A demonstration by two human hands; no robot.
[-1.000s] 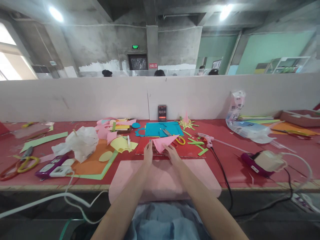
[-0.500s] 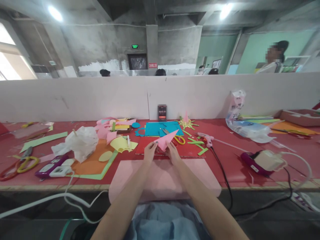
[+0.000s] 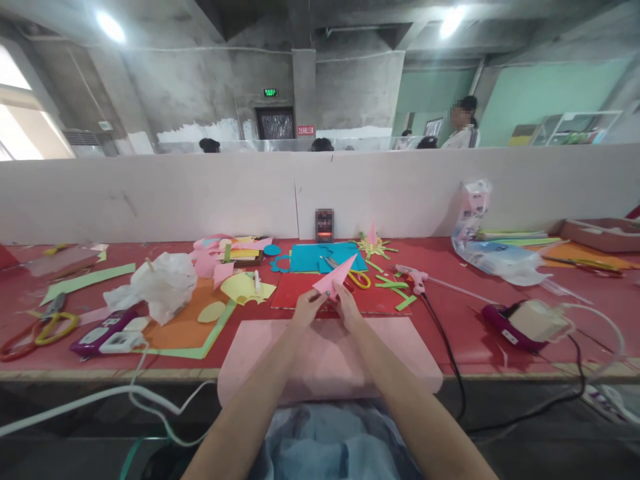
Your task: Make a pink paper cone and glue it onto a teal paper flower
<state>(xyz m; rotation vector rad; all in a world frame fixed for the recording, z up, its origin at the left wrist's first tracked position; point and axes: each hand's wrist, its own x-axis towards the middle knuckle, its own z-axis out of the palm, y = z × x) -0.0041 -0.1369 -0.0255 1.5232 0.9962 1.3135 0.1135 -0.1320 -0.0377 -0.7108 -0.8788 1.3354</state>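
The left hand is bent nearly closed, with its fingertips pinching the low edge of a pink paper. The right hand is curled too, and its thumb and fingers hold the other side of that paper. The pink paper looks like a pointy cone, and its tip leans up and to the right. It is up in front of the person, over a red board on the red table. Just past it are scissors with yellow handles, near a blue sheet. To the right are green strips and a pink glue gun with a black cord. To the left lies a yellow paper with a wavy edge. A big pink mat lies under the arms
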